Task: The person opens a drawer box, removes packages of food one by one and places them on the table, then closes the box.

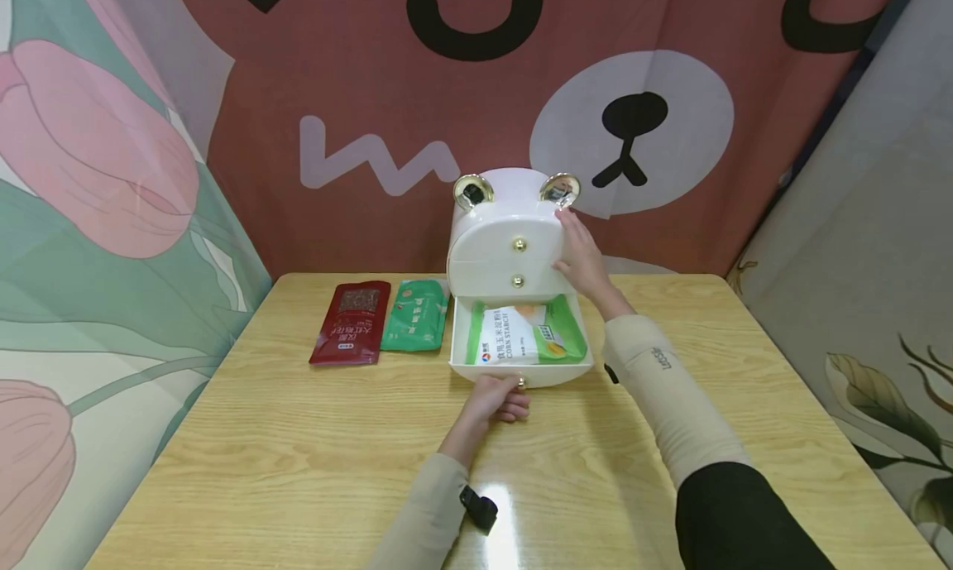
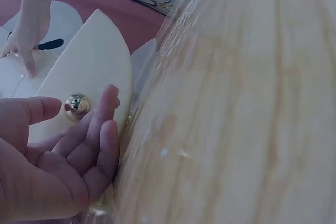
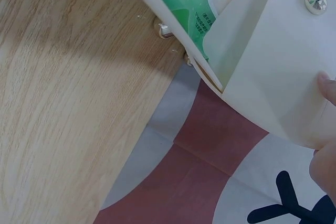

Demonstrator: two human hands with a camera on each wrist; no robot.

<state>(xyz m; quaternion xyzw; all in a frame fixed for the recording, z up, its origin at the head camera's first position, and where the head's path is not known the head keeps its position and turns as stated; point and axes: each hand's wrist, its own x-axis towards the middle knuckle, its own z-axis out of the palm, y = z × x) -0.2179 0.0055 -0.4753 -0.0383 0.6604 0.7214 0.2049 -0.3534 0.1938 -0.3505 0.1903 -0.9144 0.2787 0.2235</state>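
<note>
A white rounded storage box [image 1: 484, 274] with gold knobs and gold-rimmed ears stands near the back of the table. Its bottom drawer [image 1: 547, 375] is pulled out, and a green and white corn starch bag [image 1: 514, 334] lies inside. At the drawer's front, my left hand [image 1: 495, 400] has thumb and fingers around the gold knob [image 2: 77, 106]; the exact contact is partly hidden. My right hand [image 1: 584, 260] rests against the upper right side of the box, thumb on the front face and fingers extended toward the ear.
Left of the box lie a green packet [image 1: 415, 315] and a dark red packet [image 1: 350, 323], side by side on the wooden table [image 1: 298, 462]. A patterned curtain [image 1: 357, 82] hangs right behind the table's back edge.
</note>
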